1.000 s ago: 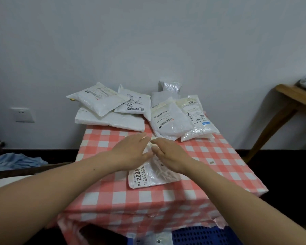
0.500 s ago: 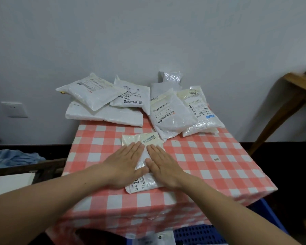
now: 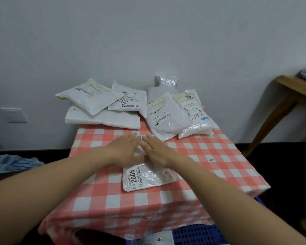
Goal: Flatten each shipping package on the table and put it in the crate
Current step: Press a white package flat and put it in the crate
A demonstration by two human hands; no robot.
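Observation:
A white plastic shipping package (image 3: pixel 145 177) with a label reading 2005 lies flat on the red-and-white checked tablecloth (image 3: pixel 210 174). My left hand (image 3: pixel 125 149) and my right hand (image 3: pixel 154 149) lie side by side on its far half, fingers straight, palms pressing down. The near half of the package shows below my wrists. A blue crate (image 3: pixel 200 235) peeks out under the table's front edge, with a white package (image 3: pixel 154 239) lying in it.
Several more white packages are piled at the back: one stack at the left (image 3: pixel 99 110), another at the right (image 3: pixel 177 114). A wooden table (image 3: pixel 297 92) stands at the right. A wall socket (image 3: pixel 16 114) and blue cloth (image 3: pixel 12 163) are at the left.
Both hands have slid forward along the package from its middle to its far end, still flat on it. A second ago they were gathered at its top edge.

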